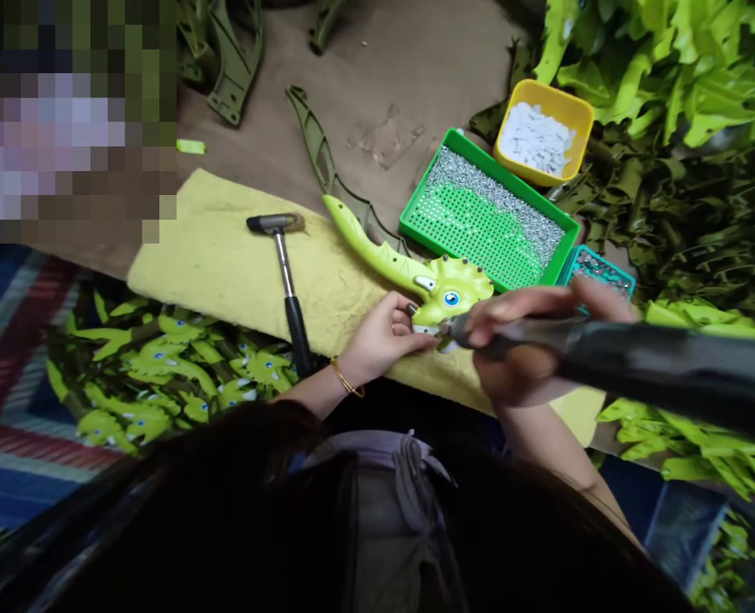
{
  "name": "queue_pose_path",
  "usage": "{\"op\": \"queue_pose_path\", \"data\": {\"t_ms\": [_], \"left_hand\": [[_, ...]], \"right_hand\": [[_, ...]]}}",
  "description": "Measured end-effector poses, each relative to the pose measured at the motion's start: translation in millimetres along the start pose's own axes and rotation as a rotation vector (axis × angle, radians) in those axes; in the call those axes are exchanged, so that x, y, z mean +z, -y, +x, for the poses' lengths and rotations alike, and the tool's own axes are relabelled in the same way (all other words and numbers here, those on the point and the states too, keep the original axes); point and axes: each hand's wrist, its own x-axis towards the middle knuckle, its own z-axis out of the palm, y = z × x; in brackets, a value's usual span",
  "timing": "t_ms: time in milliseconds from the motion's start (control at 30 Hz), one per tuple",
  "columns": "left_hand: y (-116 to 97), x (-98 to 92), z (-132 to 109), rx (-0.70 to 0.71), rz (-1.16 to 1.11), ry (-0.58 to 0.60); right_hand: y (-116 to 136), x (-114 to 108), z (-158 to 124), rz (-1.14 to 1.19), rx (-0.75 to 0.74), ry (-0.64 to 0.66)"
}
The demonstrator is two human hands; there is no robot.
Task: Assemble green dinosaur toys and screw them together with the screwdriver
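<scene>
My left hand (386,336) is closed on the snout end of a lime-green plastic dinosaur head (459,281), a horned piece with a blue eye and a long curved tail-like part. My right hand (523,340) wraps round a dark electric screwdriver (613,349), whose body runs off to the right, blurred. Its tip meets the dinosaur head close to my left fingertips; the exact contact point is hidden. Under the piece lies a yellow cloth pad (217,264). A hammer (284,281) with a black grip rests on the pad, left of my left hand.
Beyond the pad stand a green tray (415,200) of small metal screws, a yellow tub (591,123) of white parts and a teal box (626,277). An olive strip (317,140) lies nearby. Green parts (683,60) and olive parts (689,196) heap at right; dinosaur heads (160,366) pile lower left.
</scene>
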Motion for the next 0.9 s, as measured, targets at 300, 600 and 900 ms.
{"op": "queue_pose_path", "data": {"t_ms": [300, 600, 900], "left_hand": [[-35.0, -27.8, 0.9, 0.043, -0.064, -0.198], [-49.6, -39.6, 26.6, 0.111, -0.121, -0.237], [-39.6, -27.8, 21.8, 0.078, -0.154, -0.158]], "right_hand": [[-108.0, 2.2, 89.1, -0.136, -0.049, -0.728], [-115.6, 1.6, 73.1, -0.116, 0.073, -0.580], [-46.2, -1.9, 66.9, 0.118, -0.050, -0.515]]}}
